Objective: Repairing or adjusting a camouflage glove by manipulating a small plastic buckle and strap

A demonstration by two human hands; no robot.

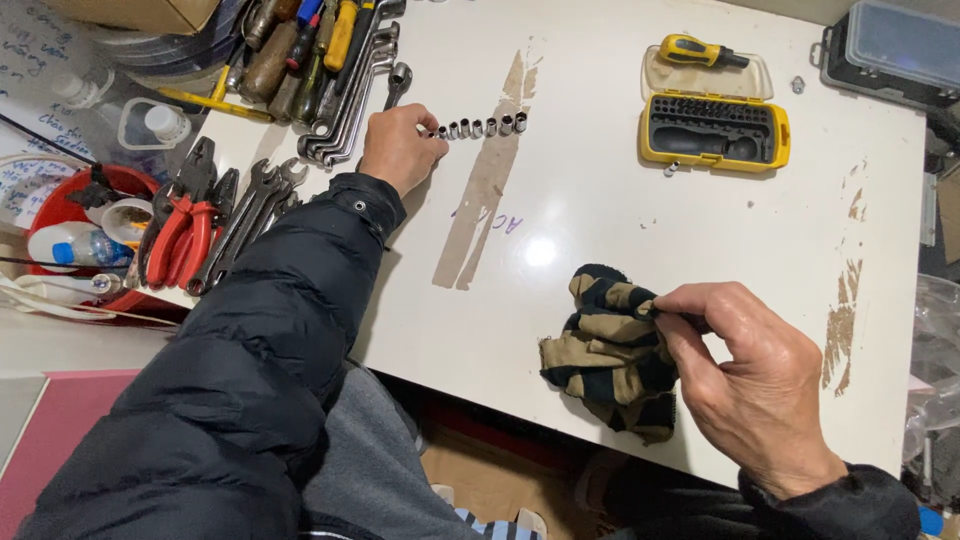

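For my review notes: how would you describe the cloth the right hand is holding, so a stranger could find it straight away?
Start at the white table and look to its near edge, well below the yellow bit-set case. There the right hand pinches a crumpled rag. It is the only soft thing on the tabletop, striped tan and black, while everything else there is metal tools or hard plastic.

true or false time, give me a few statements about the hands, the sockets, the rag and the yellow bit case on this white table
1. The left hand is at the end of a row of small metal sockets. True.
2. The right hand pinches a striped cloth. True.
3. The yellow bit case is closed. False: its clear lid is open, bits showing.
4. The red-handled pliers lie beside the cloth. False: they lie at the table's left edge, among the wrenches.
5. A yellow-handled screwdriver rests on the case's lid. True.
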